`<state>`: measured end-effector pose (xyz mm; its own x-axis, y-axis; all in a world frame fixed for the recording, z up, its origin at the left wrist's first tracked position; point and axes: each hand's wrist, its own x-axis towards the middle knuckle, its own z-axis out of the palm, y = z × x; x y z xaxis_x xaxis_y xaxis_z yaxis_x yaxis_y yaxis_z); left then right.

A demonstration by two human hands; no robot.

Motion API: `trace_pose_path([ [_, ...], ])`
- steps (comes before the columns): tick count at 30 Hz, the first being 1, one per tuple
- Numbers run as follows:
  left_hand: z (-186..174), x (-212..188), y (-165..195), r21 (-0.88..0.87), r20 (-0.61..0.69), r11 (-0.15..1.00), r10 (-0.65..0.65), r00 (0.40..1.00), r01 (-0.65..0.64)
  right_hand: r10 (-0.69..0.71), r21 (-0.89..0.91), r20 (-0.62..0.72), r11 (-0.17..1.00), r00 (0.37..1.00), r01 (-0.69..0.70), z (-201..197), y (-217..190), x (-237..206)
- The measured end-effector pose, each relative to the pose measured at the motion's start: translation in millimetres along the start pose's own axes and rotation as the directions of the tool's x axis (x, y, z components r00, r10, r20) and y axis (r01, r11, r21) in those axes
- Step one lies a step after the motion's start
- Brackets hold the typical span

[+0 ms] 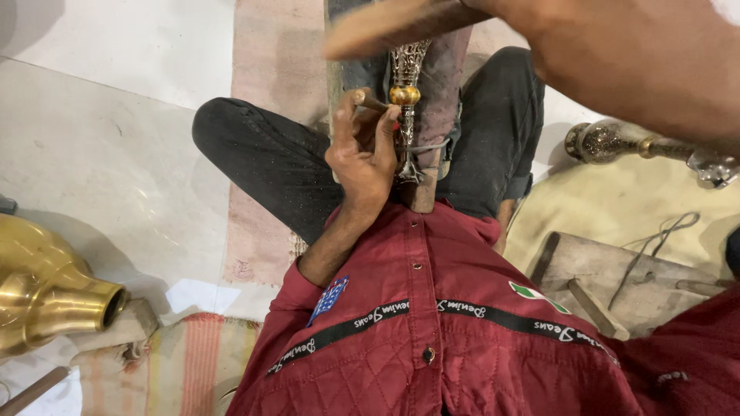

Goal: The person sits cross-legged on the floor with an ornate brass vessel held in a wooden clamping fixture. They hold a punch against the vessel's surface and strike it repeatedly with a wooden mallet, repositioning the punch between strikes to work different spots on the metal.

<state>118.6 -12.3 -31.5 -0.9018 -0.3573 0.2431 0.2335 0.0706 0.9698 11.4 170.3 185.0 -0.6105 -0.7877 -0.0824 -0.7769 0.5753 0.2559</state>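
Observation:
An ornate silver metal piece with a gold ball (405, 86) stands against a wooden block (426, 192) between my legs. My left hand (362, 158) grips a thin wooden-handled punch (368, 99), its tip resting against the gold ball. My right hand (532, 23) is raised at the top of the view, close to the camera. It holds a blurred wooden mallet (385, 29) above the metal piece. My red quilted shirt fills the bottom of the view.
A large brass vase (46, 296) lies at the left on a striped mat (189, 362). A second ornate metal piece (617, 142) lies at the right on a cream cloth. A wooden board (609, 281) with a loose wire sits nearby.

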Motion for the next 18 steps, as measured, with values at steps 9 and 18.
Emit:
trace_pose_path([
  [9,3,-3,-10,0.009,-0.029,1.000,-0.011,1.000,0.011,0.033,0.140,0.147,0.989,0.989,-0.054,-19,-8,5],
  [18,2,-2,-10,0.073,-0.028,0.997,-0.014,0.999,0.016,0.014,0.134,0.093,0.991,0.996,-0.026,-30,-15,4],
])
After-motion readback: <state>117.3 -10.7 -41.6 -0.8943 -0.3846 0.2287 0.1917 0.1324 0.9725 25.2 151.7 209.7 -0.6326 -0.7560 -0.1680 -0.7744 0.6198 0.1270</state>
